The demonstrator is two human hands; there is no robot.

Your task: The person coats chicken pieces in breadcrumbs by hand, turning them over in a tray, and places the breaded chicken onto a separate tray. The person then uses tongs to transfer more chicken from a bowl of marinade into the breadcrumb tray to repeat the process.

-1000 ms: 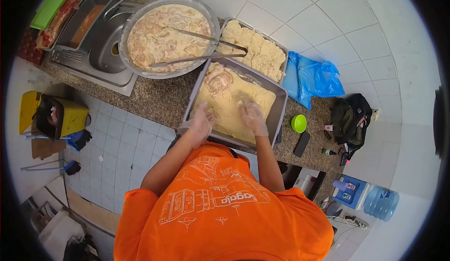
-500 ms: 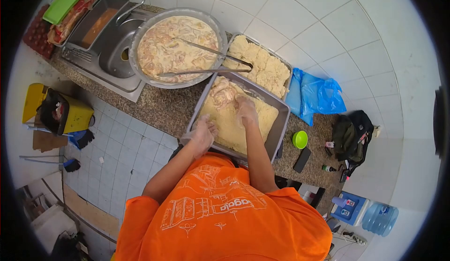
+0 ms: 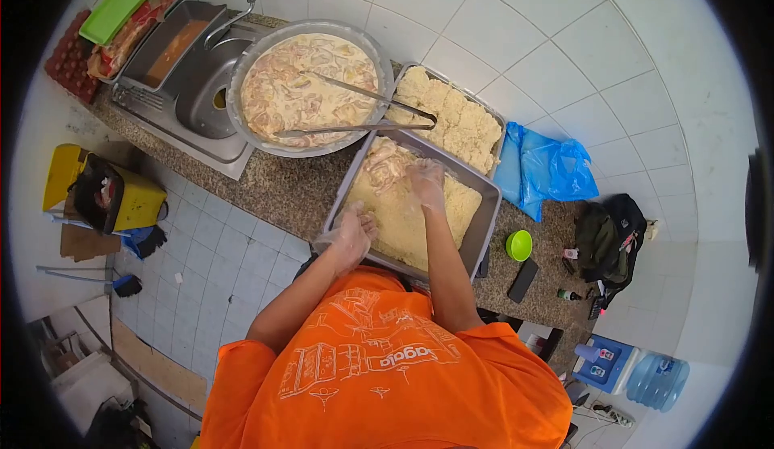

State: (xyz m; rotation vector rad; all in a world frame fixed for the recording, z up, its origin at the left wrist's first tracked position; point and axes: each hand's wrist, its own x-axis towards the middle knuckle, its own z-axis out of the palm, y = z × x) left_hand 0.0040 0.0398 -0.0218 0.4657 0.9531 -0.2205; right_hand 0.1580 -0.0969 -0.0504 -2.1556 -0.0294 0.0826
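The grey tray sits on the stone surface right in front of the person, filled with pale crumbs. A few wet pieces of meat lie at its far left end, just beside the big bowl of marinated meat. The right hand, in a clear glove, lies on the crumbs next to those pieces. Its fingers are spread and pressing down, and nothing shows gripped in them. The left hand, also gloved, is at the near left corner of the tray with its fingers curled. Whether they hold a piece or only crumbs cannot be told.

The step in hand looks like coating the meat. To do it well, the right hand should press with a flat palm so the crumbs stick, then turn the piece and press its other side. The left hand does best scooping dry crumbs over the wet spots instead of dragging the meat about. The work should stay well inside the tray walls, since the near rim hangs close to the edge of the surface. Finished pieces belong in the second tray behind, and the tongs across the bowl keep the gloves out of the marinade.
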